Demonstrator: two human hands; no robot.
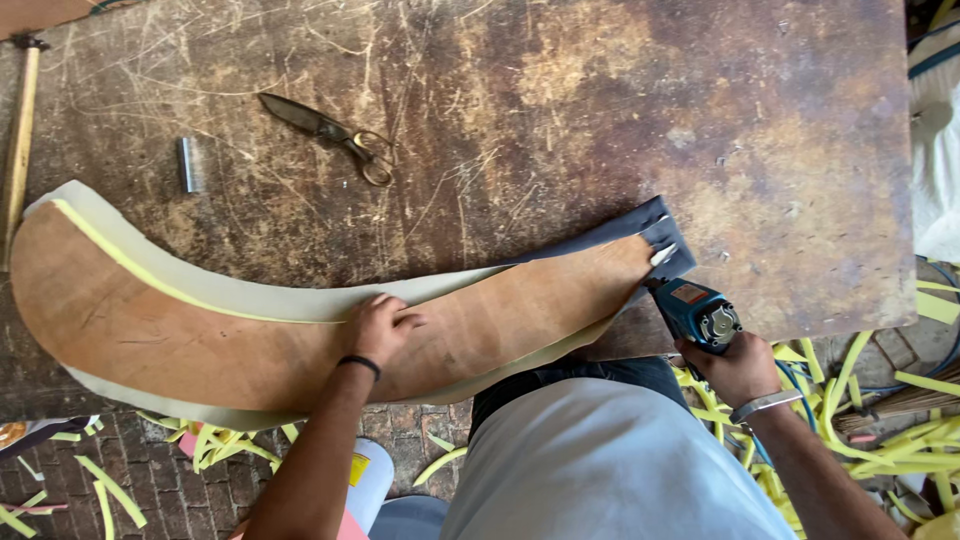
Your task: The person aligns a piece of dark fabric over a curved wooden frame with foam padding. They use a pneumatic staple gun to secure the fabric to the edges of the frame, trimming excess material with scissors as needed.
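Roughly, from left to right:

Far-left edge: a long pale wooden-handled hammer (20, 140) lies along the desk's left side, well apart from both hands.

Far side: a small grey metal cylinder (187, 164) and a pair of dark, worn scissors with brass-coloured loops (330, 135) rest on the scratched brown desk (560, 110), far of the workpiece, with open room around them.

Workpiece: a long curved brown wooden panel (200, 325), backed by cream foam with a yellow-green edge (230, 295), runs left to right along the near edge of the desk; its long axis dips in the middle and rises toward the right tip.

Left hand: the left hand (380, 328), a black band on its wrist, presses flat on the panel near its middle, fingers spread over the wood, closed on nothing.

Right tip: dark grey fabric (640, 222) folds around the panel's narrow right end, close to the desk's near edge.

Right hand: the right hand (740, 368) is wrapped tight on the handle of a blue air-powered staple gun (695, 308), whose nose touches the fabric-wrapped tip; the tip lies up and to the left of this grip.

Nearer hand: the right, by far, to the panel's end.

Floor: yellow-green foam offcuts (880, 440) litter the brick floor near and right.
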